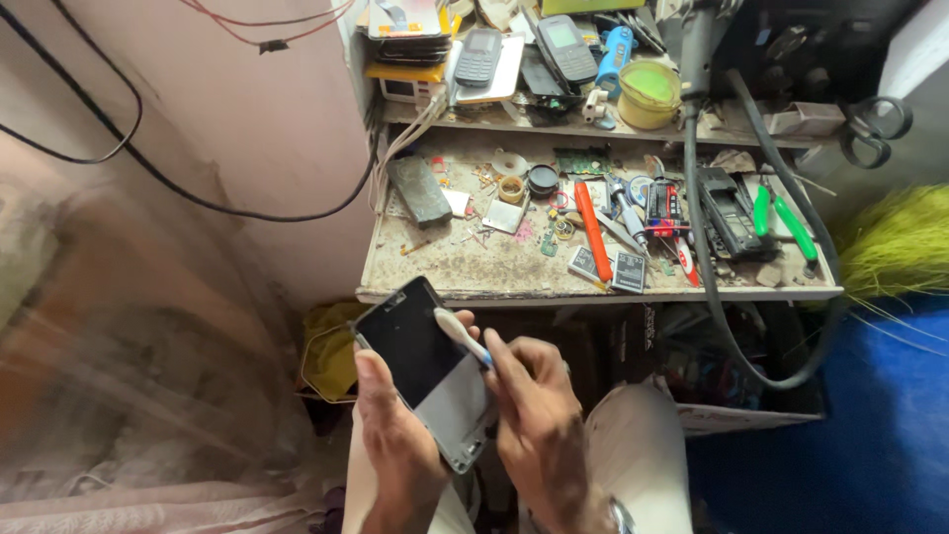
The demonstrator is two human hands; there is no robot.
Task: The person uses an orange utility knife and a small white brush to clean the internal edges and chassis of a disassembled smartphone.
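Our left hand [395, 435] grips a black slab phone [425, 368]; our right hand [534, 415] pinches a white brush [457, 331] below the grimy, cluttered workbench [474, 269] beside a pink wall [247, 109].

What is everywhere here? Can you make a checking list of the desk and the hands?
Surface: grimy workbench, wall shelf above.
Job's things: smartphone, screen dark; white-and-blue tool laid on it.
Clutter: orange screwdriver, green-handled pliers, keypad phones, yellow-green tub.
Grips: left hand holds the smartphone; right hand pinches the tool.
Cables: black wire on the wall; thick hose.
Surroundings: blue floor.
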